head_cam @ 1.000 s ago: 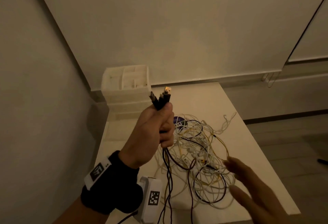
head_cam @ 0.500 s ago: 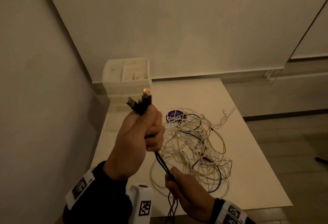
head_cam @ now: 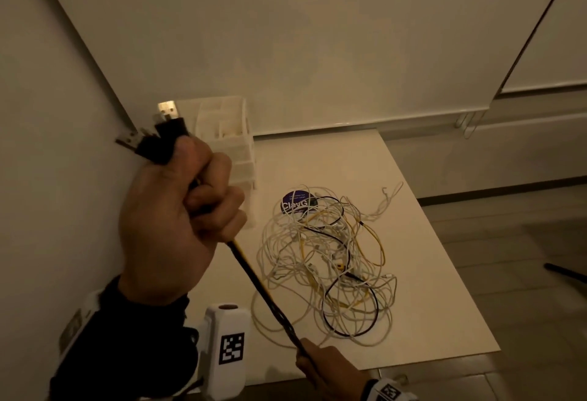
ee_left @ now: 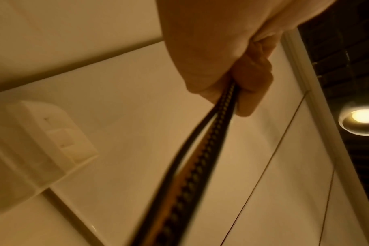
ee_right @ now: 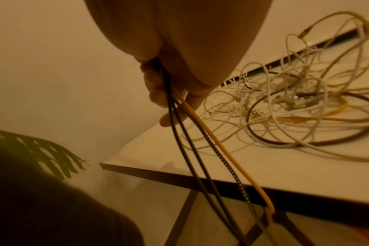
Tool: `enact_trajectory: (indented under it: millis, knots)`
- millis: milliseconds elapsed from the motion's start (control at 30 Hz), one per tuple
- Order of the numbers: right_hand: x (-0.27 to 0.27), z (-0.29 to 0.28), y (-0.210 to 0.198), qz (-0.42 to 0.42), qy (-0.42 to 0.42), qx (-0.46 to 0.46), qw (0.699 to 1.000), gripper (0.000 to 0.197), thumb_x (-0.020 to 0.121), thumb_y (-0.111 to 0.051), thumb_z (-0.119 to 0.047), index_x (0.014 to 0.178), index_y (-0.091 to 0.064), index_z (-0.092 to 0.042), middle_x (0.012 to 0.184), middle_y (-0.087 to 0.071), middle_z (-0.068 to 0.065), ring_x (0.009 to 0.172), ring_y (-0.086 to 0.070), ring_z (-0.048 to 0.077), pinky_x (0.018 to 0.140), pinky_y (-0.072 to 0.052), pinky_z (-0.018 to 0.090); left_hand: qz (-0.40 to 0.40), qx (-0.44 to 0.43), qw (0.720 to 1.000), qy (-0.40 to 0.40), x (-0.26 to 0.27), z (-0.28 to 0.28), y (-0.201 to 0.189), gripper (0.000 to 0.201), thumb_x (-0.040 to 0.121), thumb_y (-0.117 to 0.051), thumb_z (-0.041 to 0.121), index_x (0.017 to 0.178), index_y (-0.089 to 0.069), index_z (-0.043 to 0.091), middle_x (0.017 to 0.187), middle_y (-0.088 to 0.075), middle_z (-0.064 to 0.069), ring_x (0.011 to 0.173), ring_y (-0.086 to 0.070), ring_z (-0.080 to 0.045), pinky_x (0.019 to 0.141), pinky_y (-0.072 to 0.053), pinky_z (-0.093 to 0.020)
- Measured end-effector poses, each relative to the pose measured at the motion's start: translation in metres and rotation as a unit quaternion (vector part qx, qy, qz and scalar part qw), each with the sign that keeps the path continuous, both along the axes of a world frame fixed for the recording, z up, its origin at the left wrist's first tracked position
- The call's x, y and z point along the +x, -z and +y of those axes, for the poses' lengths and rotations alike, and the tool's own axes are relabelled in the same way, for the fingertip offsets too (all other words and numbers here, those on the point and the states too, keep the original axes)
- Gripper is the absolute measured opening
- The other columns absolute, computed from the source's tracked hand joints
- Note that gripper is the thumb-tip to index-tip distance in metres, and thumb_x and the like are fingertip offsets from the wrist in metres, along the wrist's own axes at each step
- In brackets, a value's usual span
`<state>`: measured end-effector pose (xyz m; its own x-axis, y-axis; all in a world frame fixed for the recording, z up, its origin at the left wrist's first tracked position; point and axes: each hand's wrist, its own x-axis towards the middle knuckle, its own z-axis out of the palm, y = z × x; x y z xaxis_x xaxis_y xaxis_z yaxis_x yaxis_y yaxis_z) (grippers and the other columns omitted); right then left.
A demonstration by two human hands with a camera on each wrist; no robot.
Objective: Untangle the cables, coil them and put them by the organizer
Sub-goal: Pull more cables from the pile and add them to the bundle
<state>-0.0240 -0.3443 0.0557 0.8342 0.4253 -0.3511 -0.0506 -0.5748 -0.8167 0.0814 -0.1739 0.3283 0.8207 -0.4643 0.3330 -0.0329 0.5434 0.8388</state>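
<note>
My left hand (head_cam: 178, 210) is raised in a fist round a bundle of dark cables (head_cam: 263, 289), their USB plugs (head_cam: 165, 127) sticking out above the thumb. The bundle, with one yellow cable (ee_right: 211, 133) in it, runs taut down to my right hand (head_cam: 320, 369), which grips it near the table's front edge. Below that hand the cables (ee_right: 200, 166) hang past the edge. A tangle of white, yellow and black cables (head_cam: 327, 260) lies on the white table (head_cam: 428, 273). The white organizer (head_cam: 232, 143) stands at the back left corner.
A round dark-blue disc (head_cam: 295, 203) lies under the far edge of the tangle. Walls close the table in at the left and back. Floor lies to the right, with a dark object (head_cam: 565, 273) on it.
My right hand came in from the right, took hold of the hanging bundle, and slid down it toward me. My left hand rose and shifted left, drawing the bundle taut.
</note>
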Motion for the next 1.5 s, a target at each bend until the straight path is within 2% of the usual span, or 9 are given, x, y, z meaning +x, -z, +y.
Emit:
enact_trajectory:
  millis: [267, 367, 500, 733, 833, 967, 1167, 1333, 1500]
  knots:
    - [0.004, -0.061, 0.008, 0.091, 0.013, -0.008, 0.996, 0.043, 0.089, -0.053, -0.015, 0.130, -0.043, -0.019, 0.113, -0.051, -0.004, 0.098, -0.051, 0.012, 0.083, -0.041, 0.017, 0.062, 0.038, 0.997, 0.017, -0.009, -0.021, 0.016, 0.051, 0.077, -0.072, 0.047, 0.059, -0.034, 0.018, 0.049, -0.031, 0.008, 0.038, -0.014, -0.008, 0.040, -0.020, -0.014]
    - [0.015, -0.112, 0.022, 0.063, 0.159, -0.095, 0.981, 0.048, 0.077, -0.044, 0.006, 0.115, -0.055, -0.021, 0.115, -0.058, 0.000, 0.104, -0.055, 0.014, 0.083, -0.045, 0.017, 0.077, 0.040, 0.996, 0.011, -0.010, -0.022, 0.021, 0.050, 0.078, -0.072, 0.046, 0.058, -0.035, 0.018, 0.049, -0.031, 0.008, 0.039, -0.014, -0.008, 0.040, -0.022, -0.014]
    - [0.046, -0.139, 0.047, 0.069, 0.322, -0.271, 0.905, 0.026, 0.094, -0.044, -0.012, 0.115, -0.059, -0.013, 0.119, -0.062, 0.012, 0.107, -0.060, 0.029, 0.089, -0.049, 0.033, 0.079, 0.047, 0.996, -0.005, -0.008, -0.030, 0.026, 0.054, 0.079, -0.071, 0.046, 0.059, -0.030, 0.017, 0.049, -0.029, 0.007, 0.038, -0.014, -0.007, 0.040, -0.021, -0.014]
    - [0.062, -0.120, 0.060, 0.124, 0.348, -0.283, 0.885, 0.038, 0.097, -0.043, -0.027, 0.132, -0.037, -0.012, 0.121, -0.056, 0.012, 0.104, -0.061, 0.029, 0.077, -0.051, 0.033, 0.063, 0.072, 0.995, -0.015, -0.002, -0.038, 0.024, 0.057, 0.079, -0.071, 0.047, 0.058, -0.029, 0.015, 0.049, -0.029, 0.005, 0.037, -0.021, -0.004, 0.040, -0.021, -0.015]
    - [0.070, -0.130, 0.051, 0.152, 0.398, -0.227, 0.875, 0.045, 0.090, -0.059, -0.028, 0.125, -0.045, -0.003, 0.107, -0.060, 0.016, 0.092, -0.061, 0.030, 0.067, -0.048, 0.029, 0.059, 0.070, 0.996, -0.016, 0.001, -0.036, 0.026, 0.058, 0.080, -0.070, 0.047, 0.061, -0.027, 0.013, 0.050, -0.029, 0.006, 0.037, -0.020, -0.005, 0.040, -0.021, -0.016]
    - [0.082, -0.150, 0.002, 0.140, 0.385, -0.198, 0.890, 0.021, 0.082, -0.061, -0.015, 0.062, -0.056, -0.009, 0.052, -0.058, 0.005, 0.046, -0.059, 0.015, 0.043, -0.046, 0.020, 0.054, 0.068, 0.996, -0.014, 0.008, -0.039, 0.029, 0.054, 0.084, -0.066, 0.046, 0.060, -0.030, 0.015, 0.050, -0.029, 0.005, 0.037, -0.021, -0.005, 0.040, -0.021, -0.016]
    - [0.112, -0.150, -0.083, 0.002, 0.461, 0.006, 0.887, 0.034, 0.077, -0.062, 0.000, 0.109, -0.053, -0.007, 0.072, -0.069, 0.015, 0.063, -0.070, 0.026, 0.066, -0.061, 0.039, 0.050, 0.059, 0.997, -0.001, 0.019, -0.054, 0.035, 0.044, 0.096, -0.041, 0.031, 0.058, -0.029, 0.014, 0.051, -0.026, 0.003, 0.038, -0.017, -0.007, 0.041, -0.016, -0.017]
    - [0.134, -0.121, -0.147, 0.040, 0.466, 0.504, 0.726, 0.022, 0.087, -0.050, 0.014, 0.104, -0.054, 0.001, 0.071, -0.059, 0.018, 0.070, -0.068, 0.030, 0.070, -0.060, 0.037, 0.047, 0.074, 0.996, -0.023, 0.029, -0.057, 0.037, 0.048, 0.097, -0.049, 0.035, 0.058, -0.030, 0.014, 0.053, -0.021, 0.000, 0.039, -0.015, -0.009, 0.041, -0.015, -0.018]
    - [0.138, -0.087, -0.143, 0.186, 0.455, 0.504, 0.710, 0.005, 0.091, -0.051, 0.005, 0.091, -0.056, 0.005, 0.074, -0.065, 0.016, 0.062, -0.067, 0.023, 0.061, -0.060, 0.029, 0.061, 0.104, 0.989, -0.087, 0.036, -0.051, 0.040, 0.046, 0.102, -0.035, 0.025, 0.058, -0.027, 0.013, 0.056, -0.017, -0.004, 0.039, -0.013, -0.010, 0.039, -0.017, -0.016]
